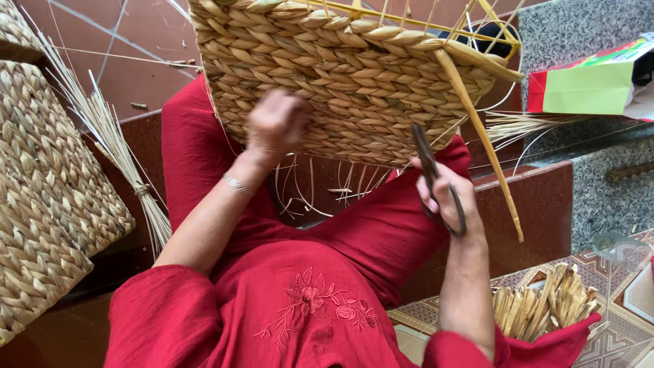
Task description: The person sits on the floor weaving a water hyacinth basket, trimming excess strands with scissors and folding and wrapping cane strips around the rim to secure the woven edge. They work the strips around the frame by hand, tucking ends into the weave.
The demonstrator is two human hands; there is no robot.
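Scissors [436, 184] in right hand [449, 201], fingers through the loops, blades shut or nearly so, pointing up-left at lower edge of woven basket [347, 75] on the lap; left hand [272, 126] pressed flat on basket wall, holding nothing; right hand nearer the loose stake ends.

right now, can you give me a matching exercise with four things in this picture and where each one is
Things:
1. scissors
2. woven basket
3. bundle of thin reeds
4. green and red paper bag

Places:
A. top right, on the grey stone ledge
B. in the right hand
C. at the left, beside the woven mats
D. over the lap, with the left hand pressed on it

Pairs: 1-B, 2-D, 3-C, 4-A
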